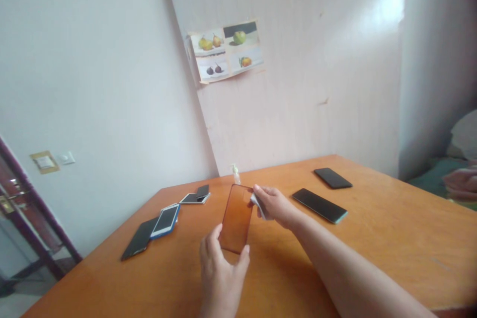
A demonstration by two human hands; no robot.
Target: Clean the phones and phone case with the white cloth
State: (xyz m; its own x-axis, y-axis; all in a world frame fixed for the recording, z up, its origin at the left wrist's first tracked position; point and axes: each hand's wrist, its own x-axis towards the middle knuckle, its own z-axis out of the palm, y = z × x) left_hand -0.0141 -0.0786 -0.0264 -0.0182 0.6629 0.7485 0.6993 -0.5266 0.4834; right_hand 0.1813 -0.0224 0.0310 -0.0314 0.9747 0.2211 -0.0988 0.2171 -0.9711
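A see-through phone case (237, 218) with a dark rim is held up, tilted, above the wooden table. My left hand (223, 266) grips its lower end, with fingers at the left edge and the thumb by the bottom right corner. At the upper right edge of the case, my right hand (274, 204) is closed on a small white cloth or tissue (257, 204); which of the two I cannot tell. The right fingertips are partly hidden behind it.
Several phones lie around the table (283, 278): a blue-edged one (166, 220) and a black one (139, 239) at left, two dark ones (319, 204) (333, 178) at right. A clear pump bottle (236, 174) stands at the back, near the wall.
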